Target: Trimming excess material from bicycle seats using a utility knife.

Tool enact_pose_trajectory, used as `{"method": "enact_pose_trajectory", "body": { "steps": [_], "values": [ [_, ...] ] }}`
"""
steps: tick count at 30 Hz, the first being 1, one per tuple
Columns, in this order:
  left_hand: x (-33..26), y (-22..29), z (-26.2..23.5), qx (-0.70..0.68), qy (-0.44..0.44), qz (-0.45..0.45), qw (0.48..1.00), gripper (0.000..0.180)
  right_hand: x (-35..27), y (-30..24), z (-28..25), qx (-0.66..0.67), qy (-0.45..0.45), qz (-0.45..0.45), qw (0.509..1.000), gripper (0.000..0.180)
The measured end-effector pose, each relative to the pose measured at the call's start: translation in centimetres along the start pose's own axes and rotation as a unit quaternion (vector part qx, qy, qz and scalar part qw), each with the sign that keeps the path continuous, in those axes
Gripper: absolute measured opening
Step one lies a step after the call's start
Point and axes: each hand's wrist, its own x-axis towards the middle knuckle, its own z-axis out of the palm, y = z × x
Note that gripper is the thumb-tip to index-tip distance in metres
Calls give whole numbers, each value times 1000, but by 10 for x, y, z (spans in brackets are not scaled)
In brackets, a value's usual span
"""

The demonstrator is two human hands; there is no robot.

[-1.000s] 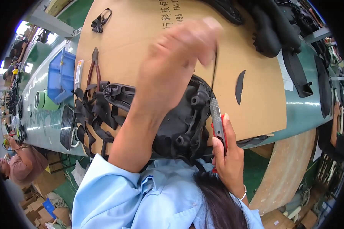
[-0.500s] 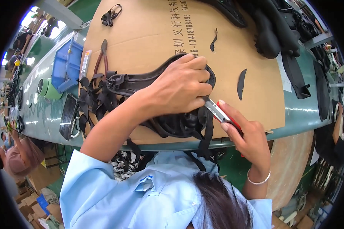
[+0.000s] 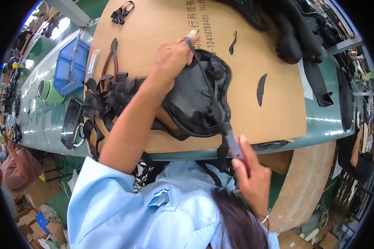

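Observation:
On the cardboard sheet point(image 3: 153, 25) lies a black moulded piece point(image 3: 191, 99) with a raised rim and a round boss. My left hand point(image 3: 170, 62) is closed at its upper left edge. It pinches a thin black strip point(image 3: 201, 68), pulled taut across the piece. My right hand point(image 3: 253, 174) is closed round a utility knife point(image 3: 237, 153) with a red and silver handle. The knife's front end meets the strip at the piece's near right rim; the blade tip is hard to make out. Black trimmings point(image 3: 102, 108) lie heaped left of the piece.
Red-handled pincers point(image 3: 111, 62) lie at the left of the cardboard, with a blue bin point(image 3: 70, 66), green container point(image 3: 52, 91) and phone point(image 3: 72, 122) beyond. Loose black scraps point(image 3: 262, 89) lie right. Dark moulded parts point(image 3: 289, 37) fill the far right. Other people work at both sides.
My left hand has moved up and left, drawing out the black strip. My right hand and the knife have come nearer me, and the piece now shows more of its surface.

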Motion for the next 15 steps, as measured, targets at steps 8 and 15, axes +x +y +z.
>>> {"method": "enact_pose_trajectory", "body": {
  "steps": [8,15],
  "values": [
    [-87,-12,-33,91,-96,116,984,54,112,27,-71,-85,-199,-151,965,51],
    [-41,9,1,-222,-213,44,950,53,95,2,-53,-227,-201,-207,930,55]
  ]
}}
